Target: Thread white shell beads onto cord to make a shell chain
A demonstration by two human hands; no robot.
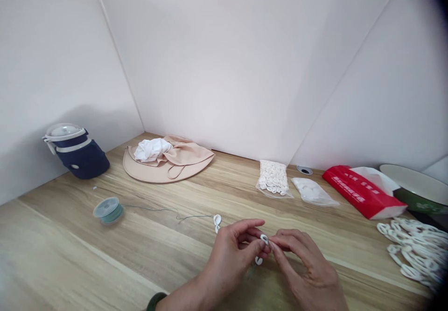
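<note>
A wooden table point(70, 241) stands against white walls point(217, 68). At the far left sits a navy lunch jar point(77, 157) with a clear lid and white bands. Beside it, a crumpled white cloth point(152, 149) lies on a flat beige cloth point(189, 159). Along the back are a clear bag of white shells point(273, 178), a clear bag of white pads point(312, 191), a red packet point(357, 192) and a green bowl point(416, 190). A heap of white linked rings point(413, 250) lies in front.

**Wood-grain tabletop point(70, 241)**
Far side, left to right: navy lidded container point(79, 158), beige cloth point(168, 166), bagged white shells point(273, 178), red packet point(360, 192). Nearer: green cord spool point(108, 210) left, white link pile point(413, 250) right.
</note>
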